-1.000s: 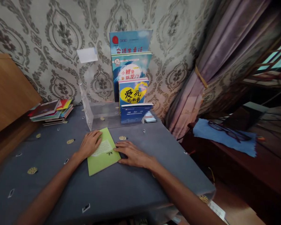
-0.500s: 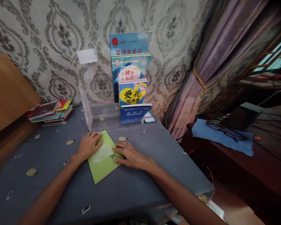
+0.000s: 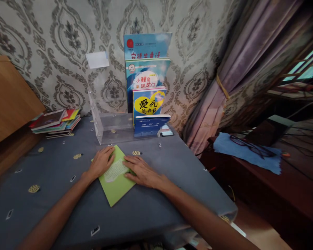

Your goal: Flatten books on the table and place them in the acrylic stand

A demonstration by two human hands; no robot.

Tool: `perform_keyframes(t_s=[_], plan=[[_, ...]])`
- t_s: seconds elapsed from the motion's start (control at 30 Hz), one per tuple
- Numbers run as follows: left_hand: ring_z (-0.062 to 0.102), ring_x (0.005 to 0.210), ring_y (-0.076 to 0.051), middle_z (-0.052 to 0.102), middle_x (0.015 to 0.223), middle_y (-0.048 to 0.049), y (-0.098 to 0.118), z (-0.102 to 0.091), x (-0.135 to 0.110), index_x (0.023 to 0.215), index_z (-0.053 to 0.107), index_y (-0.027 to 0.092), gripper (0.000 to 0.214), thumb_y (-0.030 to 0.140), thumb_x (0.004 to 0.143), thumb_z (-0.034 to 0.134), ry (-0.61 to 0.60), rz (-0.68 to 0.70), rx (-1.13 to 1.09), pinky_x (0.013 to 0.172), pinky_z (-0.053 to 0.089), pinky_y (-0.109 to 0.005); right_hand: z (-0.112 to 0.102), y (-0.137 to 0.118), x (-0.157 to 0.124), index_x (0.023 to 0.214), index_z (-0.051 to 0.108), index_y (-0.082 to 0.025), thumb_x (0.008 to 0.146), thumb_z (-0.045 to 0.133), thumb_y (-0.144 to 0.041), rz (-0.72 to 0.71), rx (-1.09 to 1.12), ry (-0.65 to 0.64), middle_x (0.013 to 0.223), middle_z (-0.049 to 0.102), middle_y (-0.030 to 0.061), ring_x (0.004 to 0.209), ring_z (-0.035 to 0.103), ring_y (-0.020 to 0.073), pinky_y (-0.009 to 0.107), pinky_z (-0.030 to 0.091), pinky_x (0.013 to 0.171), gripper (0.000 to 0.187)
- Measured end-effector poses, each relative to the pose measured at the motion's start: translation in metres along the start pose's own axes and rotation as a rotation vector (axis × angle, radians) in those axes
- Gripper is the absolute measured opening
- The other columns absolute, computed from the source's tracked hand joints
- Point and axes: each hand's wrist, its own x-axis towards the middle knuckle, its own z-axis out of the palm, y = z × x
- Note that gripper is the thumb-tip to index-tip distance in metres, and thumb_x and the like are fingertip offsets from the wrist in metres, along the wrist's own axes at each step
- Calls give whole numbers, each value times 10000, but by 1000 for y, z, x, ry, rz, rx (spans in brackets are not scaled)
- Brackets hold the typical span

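A thin green book (image 3: 119, 191) lies tilted on the grey tablecloth, a pale text panel on its cover. Flat on its upper left edge rests my left hand (image 3: 101, 162), fingers stretched out. My right hand (image 3: 142, 172) lies open across the book's right side, covering part of the cover. Just beyond them stands a clear stepped rack (image 3: 114, 126). Its right half holds a dark blue booklet (image 3: 147, 129) in front, then a blue book with a yellow heart (image 3: 146, 104), a teal book (image 3: 138, 71) and a tall blue book (image 3: 146, 43).
A pile of books (image 3: 56, 121) sits at the back left beside a wooden cabinet (image 3: 13, 97). A white label card (image 3: 97, 59) tops the rack's left side. Patterned wall stands behind; a tied curtain (image 3: 211, 114) hangs right. Glasses (image 3: 250, 146) rest on a blue cloth (image 3: 224, 147).
The green book has turned slightly under my hands, its near corner moving a little right. My right hand has slid slightly left over the cover.
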Motion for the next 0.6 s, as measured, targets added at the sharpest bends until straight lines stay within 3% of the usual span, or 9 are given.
perform_keyframes(t_s=[0.33,0.6], plan=[[418,1428,-237,541,1474,-104,-8,6,3,1446,460,189,485,317,1004,304,-71,58,-18,1120,403,-460,11,12,59,1414,489,-99,983,497,-264,7,-35,14,1495,480,203,1389,448,284,492,348,1146,462],[466,1387,-232,535,1472,-125,-13,7,4,1480,382,180,503,269,987,327,-68,77,-37,1135,374,-467,23,21,82,1400,493,-124,998,476,-266,11,-11,101,1376,586,175,1294,530,262,460,388,1102,427]])
